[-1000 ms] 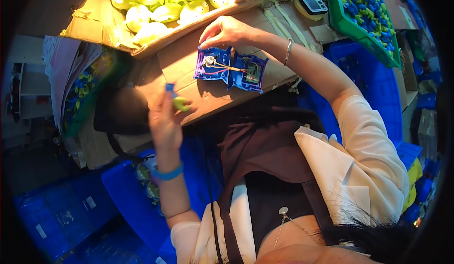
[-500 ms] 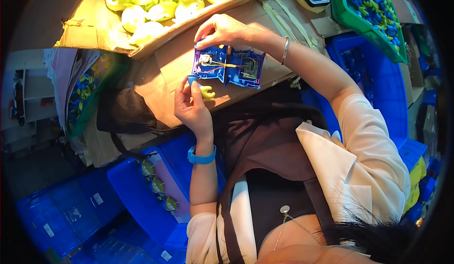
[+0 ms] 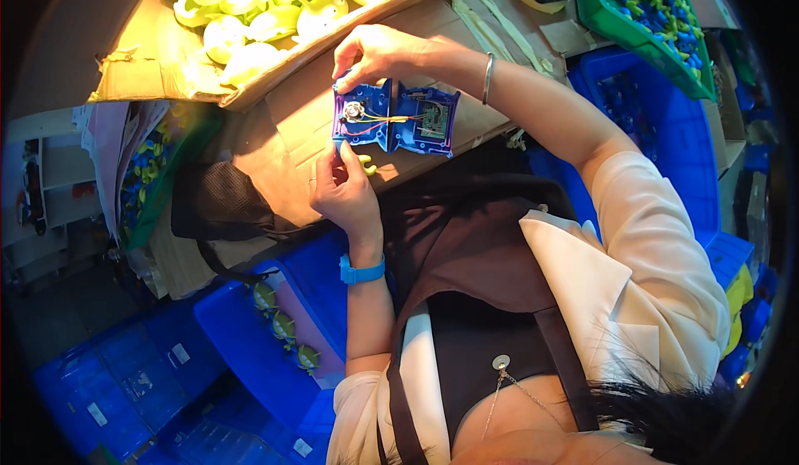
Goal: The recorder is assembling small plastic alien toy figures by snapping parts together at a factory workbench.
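Observation:
A blue opened toy housing [image 3: 395,118] lies on a cardboard-covered table [image 3: 291,124], with a small round part, wires and a green circuit board showing inside its two halves. My right hand [image 3: 374,53] pinches the upper left corner of the housing. My left hand [image 3: 343,192], with a blue wristband, holds a small yellow-green plastic piece [image 3: 366,164] against the housing's lower left edge.
A cardboard box [image 3: 150,82] of yellow-green toy parts sits beyond the housing. A green tray [image 3: 607,24] of blue and green pieces stands at the upper right. Blue crates [image 3: 241,340] with several green figures are at the lower left. A black bag [image 3: 216,203] hangs at the table's edge.
My left hand has carried the yellow-green piece from the left across to the housing's lower left edge. My right hand has stayed on the housing.

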A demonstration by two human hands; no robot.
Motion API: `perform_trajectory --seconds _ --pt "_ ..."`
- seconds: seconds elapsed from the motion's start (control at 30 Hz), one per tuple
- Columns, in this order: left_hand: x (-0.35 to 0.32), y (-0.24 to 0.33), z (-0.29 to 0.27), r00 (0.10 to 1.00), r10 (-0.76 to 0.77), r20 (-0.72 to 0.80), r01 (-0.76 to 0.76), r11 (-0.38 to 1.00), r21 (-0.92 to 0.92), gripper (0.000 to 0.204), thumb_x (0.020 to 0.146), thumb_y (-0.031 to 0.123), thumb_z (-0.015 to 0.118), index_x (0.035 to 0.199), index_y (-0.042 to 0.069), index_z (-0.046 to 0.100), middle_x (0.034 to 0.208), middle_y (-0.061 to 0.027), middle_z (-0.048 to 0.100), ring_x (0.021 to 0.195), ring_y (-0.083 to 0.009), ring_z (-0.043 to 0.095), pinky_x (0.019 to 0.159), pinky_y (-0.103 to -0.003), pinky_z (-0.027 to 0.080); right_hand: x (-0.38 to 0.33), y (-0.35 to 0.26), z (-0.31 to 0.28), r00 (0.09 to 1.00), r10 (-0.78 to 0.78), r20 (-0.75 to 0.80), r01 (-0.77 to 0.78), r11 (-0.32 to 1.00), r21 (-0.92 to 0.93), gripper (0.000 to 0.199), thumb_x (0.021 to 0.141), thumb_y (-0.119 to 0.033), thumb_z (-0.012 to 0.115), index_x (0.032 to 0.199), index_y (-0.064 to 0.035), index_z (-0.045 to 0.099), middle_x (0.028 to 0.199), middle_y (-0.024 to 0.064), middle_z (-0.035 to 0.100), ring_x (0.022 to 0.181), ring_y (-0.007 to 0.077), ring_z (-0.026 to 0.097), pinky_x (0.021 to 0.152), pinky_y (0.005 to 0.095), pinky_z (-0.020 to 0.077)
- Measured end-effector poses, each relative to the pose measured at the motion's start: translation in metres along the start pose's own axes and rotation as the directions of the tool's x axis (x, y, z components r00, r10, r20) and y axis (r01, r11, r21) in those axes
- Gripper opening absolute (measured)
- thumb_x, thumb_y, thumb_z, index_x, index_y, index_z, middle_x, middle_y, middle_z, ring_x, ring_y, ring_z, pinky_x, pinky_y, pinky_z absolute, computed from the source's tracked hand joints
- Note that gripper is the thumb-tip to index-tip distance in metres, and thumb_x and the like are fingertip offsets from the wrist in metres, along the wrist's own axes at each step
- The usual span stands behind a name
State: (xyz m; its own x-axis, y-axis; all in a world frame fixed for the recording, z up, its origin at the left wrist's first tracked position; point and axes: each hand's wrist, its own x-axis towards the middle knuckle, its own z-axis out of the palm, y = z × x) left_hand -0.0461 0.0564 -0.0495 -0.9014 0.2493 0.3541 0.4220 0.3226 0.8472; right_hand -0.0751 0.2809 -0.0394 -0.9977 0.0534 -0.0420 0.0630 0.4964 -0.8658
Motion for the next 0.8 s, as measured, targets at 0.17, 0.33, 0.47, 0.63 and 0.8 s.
perform_trajectory --seconds 0.17,0.33,0.47,0.63,0.8 --pt "-0.001 -0.01 0.0 0.996 -0.088 -0.014 0.087 0.994 -0.061 0.012 0.086 0.007 0.07 0.094 -0.002 0.069 0.067 -0.0051 0.066 0.056 -0.0078 0.058 0.053 -0.023 0.044 -0.004 0.002 0.003 0.998 -0.064 -0.007 0.064 0.995 0.073 0.035 0.081 -0.037 0.076 0.1 -0.0079 0.073 0.091 0.0051 0.071 0.081 0.0135 0.065 0.074 0.0291 0.0525" --pt "0.006 -0.002 -0.003 0.993 -0.113 -0.021 0.113 0.993 -0.016 0.016 0.086 0.011 0.072 0.096 -0.001 0.071 0.069 -0.0052 0.067 0.058 -0.0079 0.059 0.055 -0.023 0.047 -0.006 0.004 0.005 0.995 -0.063 -0.081 0.061 0.998 -0.034 0.038 0.077 -0.041 0.076 0.1 -0.0099 0.074 0.09 0.0053 0.072 0.079 0.0163 0.066 0.072 0.0305 0.0524" --pt "0.012 -0.004 -0.008 0.982 -0.186 -0.008 0.186 0.982 0.034 0.017 0.082 0.013 0.075 0.09 -0.002 0.073 0.07 -0.0044 0.066 0.052 -0.0083 0.053 0.051 -0.025 0.041 0.007 -0.008 0.0 1.0 -0.008 0.019 0.01 0.997 -0.076 0.037 0.074 -0.038 0.076 0.101 -0.0125 0.074 0.094 0.0066 0.073 0.087 0.0191 0.068 0.076 0.0319 0.0529" --pt "0.009 -0.012 -0.003 0.998 -0.02 -0.054 0.024 0.997 0.071 0.014 0.08 0.01 0.075 0.083 -0.003 0.073 0.066 -0.0058 0.063 0.054 -0.0112 0.055 0.051 -0.026 0.041 -0.001 -0.013 0.005 0.997 0.015 -0.071 -0.029 0.98 -0.196 0.035 0.072 -0.041 0.076 0.1 -0.0196 0.075 0.099 0.0053 0.072 0.095 0.0213 0.067 0.084 0.0373 0.0499" --pt "0.013 -0.019 -0.008 0.996 -0.069 0.05 0.068 0.997 0.027 0.014 0.084 0.011 0.073 0.089 -0.002 0.072 0.068 -0.004 0.067 0.055 -0.0068 0.058 0.048 -0.02 0.044 -0.009 -0.02 0.002 0.991 -0.068 -0.117 0.025 0.942 -0.336 0.042 0.072 -0.046 0.075 0.106 -0.0204 0.074 0.103 0.007 0.072 0.099 0.0239 0.066 0.082 0.0405 0.0494"
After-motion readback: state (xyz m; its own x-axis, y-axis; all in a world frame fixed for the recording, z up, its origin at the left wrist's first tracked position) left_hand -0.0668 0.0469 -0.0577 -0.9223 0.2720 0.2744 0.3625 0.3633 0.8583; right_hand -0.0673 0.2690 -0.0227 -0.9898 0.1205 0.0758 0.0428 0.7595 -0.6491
